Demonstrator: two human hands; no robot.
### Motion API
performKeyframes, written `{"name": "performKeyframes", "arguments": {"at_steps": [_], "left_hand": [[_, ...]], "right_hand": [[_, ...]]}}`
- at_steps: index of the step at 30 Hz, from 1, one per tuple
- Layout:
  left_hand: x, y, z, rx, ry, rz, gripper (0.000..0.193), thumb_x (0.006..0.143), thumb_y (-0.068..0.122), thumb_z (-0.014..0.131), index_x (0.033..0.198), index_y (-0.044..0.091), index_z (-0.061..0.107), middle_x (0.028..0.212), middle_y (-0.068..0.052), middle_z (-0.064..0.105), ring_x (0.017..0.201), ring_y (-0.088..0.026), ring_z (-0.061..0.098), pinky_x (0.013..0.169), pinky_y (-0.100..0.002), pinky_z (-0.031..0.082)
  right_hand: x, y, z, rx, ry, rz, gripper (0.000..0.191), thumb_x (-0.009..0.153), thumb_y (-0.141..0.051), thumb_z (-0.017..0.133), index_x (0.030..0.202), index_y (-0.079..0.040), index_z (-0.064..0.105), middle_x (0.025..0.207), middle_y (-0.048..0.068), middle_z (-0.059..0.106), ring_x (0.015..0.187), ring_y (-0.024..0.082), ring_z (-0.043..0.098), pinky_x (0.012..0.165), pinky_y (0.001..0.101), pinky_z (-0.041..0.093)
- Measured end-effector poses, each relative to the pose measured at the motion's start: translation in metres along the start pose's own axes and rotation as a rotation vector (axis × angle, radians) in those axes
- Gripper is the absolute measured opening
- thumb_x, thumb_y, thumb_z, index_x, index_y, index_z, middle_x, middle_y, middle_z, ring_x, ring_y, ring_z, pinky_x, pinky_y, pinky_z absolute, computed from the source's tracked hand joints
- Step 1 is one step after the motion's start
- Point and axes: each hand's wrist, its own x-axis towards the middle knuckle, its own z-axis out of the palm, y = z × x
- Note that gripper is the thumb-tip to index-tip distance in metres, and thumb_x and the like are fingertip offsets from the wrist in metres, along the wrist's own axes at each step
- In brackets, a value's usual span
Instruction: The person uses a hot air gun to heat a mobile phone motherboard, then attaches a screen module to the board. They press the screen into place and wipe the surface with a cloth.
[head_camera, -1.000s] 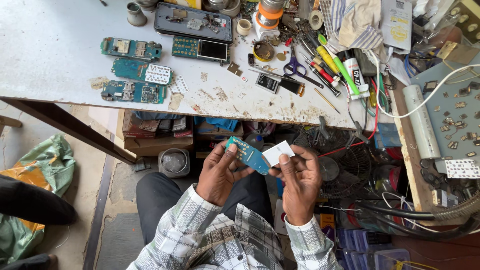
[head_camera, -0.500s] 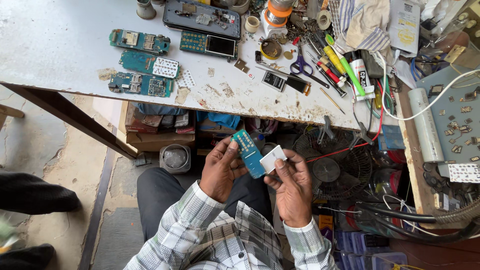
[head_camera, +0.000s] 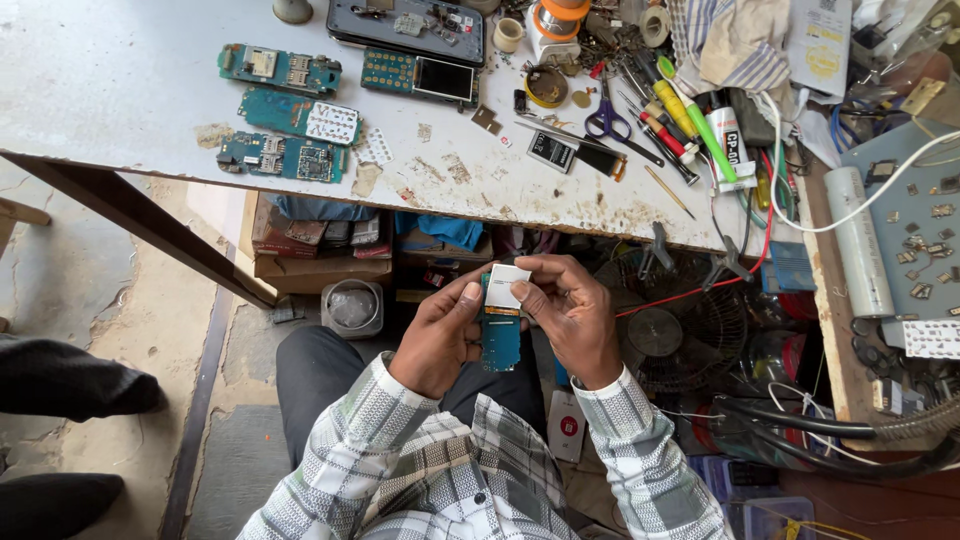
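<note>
Held off the worktop (head_camera: 120, 90), over the lap, below its near edge. Left hand (head_camera: 440, 335) closed around the teal circuit board (head_camera: 500, 335), grip on its left long edge, long axis upright, running toward that edge. Small white panel (head_camera: 507, 283) sits at the board's top end, touching it. Right hand (head_camera: 570, 315) closed too, thumb and fingertips pinching the panel from the right; both hands equally near. Open room below and left; fan grille (head_camera: 655, 330) and red wire (head_camera: 690, 295) crowd the right.
</note>
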Motion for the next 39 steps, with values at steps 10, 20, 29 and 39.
{"name": "performKeyframes", "arguments": {"at_steps": [10, 20, 29, 39], "left_hand": [[-0.001, 0.002, -0.003, 0.275, -0.045, 0.223, 0.071, 0.099, 0.005, 0.062, 0.162, 0.001, 0.03, 0.145, -0.017, 0.058, 0.128, -0.018, 0.057, 0.105, -0.029, 0.049], [-0.01, 0.003, -0.001, 0.432, -0.023, 0.309, 0.074, 0.1, 0.002, 0.059, 0.166, 0.009, 0.025, 0.151, -0.019, 0.056, 0.121, -0.02, 0.051, 0.088, -0.031, 0.046], [-0.017, 0.026, 0.002, 0.453, 0.015, 0.352, 0.059, 0.102, 0.003, 0.057, 0.155, 0.009, 0.033, 0.139, -0.023, 0.063, 0.113, -0.023, 0.068, 0.075, -0.031, 0.056], [-0.033, 0.037, 0.001, 0.43, 0.032, 0.408, 0.047, 0.103, 0.007, 0.054, 0.148, 0.013, 0.039, 0.136, -0.02, 0.065, 0.106, -0.015, 0.07, 0.061, -0.023, 0.05]], "right_hand": [[0.004, 0.008, 0.001, 0.066, -0.076, -0.037, 0.029, 0.097, -0.014, 0.073, 0.123, -0.001, 0.067, 0.102, 0.005, 0.074, 0.094, 0.009, 0.07, 0.081, 0.0233, 0.059], [0.006, -0.012, 0.0, -0.127, -0.014, -0.15, 0.037, 0.093, -0.016, 0.076, 0.127, -0.002, 0.069, 0.108, 0.005, 0.061, 0.091, 0.011, 0.067, 0.074, 0.0236, 0.059], [0.089, -0.066, -0.111, -0.722, 0.255, -0.232, 0.025, 0.092, -0.021, 0.077, 0.113, -0.008, 0.074, 0.107, 0.005, 0.073, 0.083, 0.018, 0.07, 0.071, 0.0311, 0.057], [0.171, -0.032, -0.084, -0.957, 0.005, -0.492, 0.018, 0.081, -0.022, 0.087, 0.094, -0.012, 0.081, 0.102, 0.009, 0.069, 0.1, 0.029, 0.066, 0.089, 0.0445, 0.052]]}}
